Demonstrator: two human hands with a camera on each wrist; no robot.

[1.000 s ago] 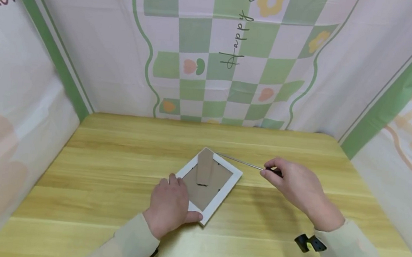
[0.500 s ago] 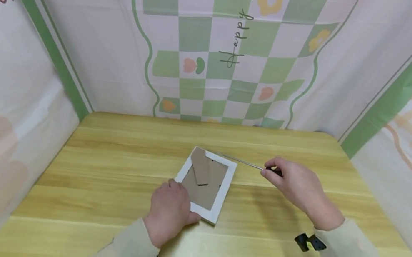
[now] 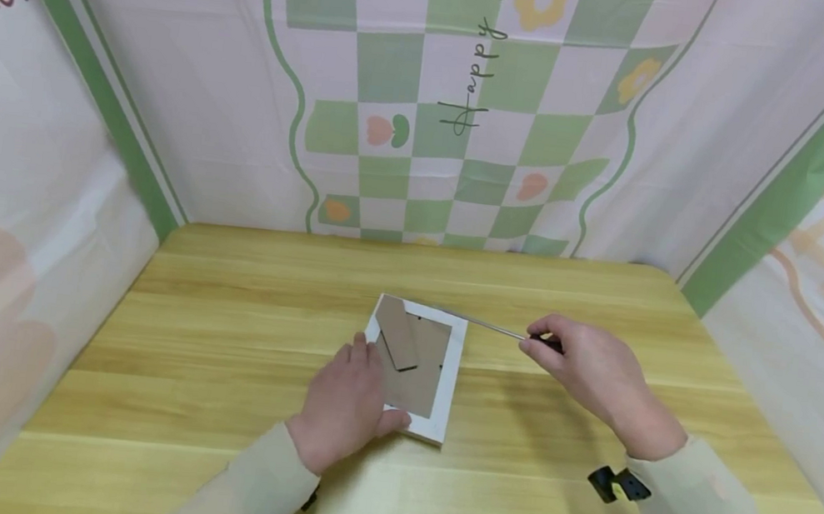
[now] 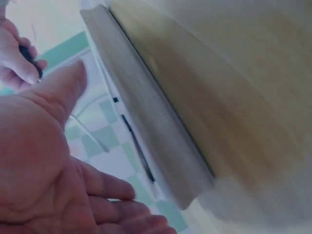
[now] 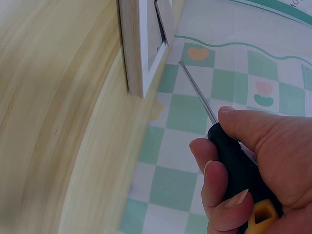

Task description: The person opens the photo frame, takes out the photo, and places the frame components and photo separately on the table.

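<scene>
A white picture frame (image 3: 456, 362) lies face down on the wooden table (image 3: 223, 329), its brown cardboard back and fold-out stand facing up. My left hand (image 3: 347, 401) rests on its near-left corner, fingers laid over the back and thumb against the near edge. In the left wrist view the left hand (image 4: 44, 161) shows a relaxed palm beside the frame's edge (image 4: 146, 107). My right hand (image 3: 534, 343) grips a screwdriver (image 3: 488, 324) whose thin shaft points left to the frame's far edge. The right wrist view shows the black-and-yellow handle (image 5: 239, 165) in my fingers and the frame (image 5: 134, 48) beyond the tip.
Patterned cloth walls (image 3: 428, 108) close in the table at the back and on both sides. A black clip (image 3: 614, 483) sits at my right sleeve. Bare wood lies left of the frame and along the front edge.
The frame has turned counterclockwise under my left hand, from a diamond stance to nearly square with the table. My left hand shifted with it. The right hand and screwdriver stayed put.
</scene>
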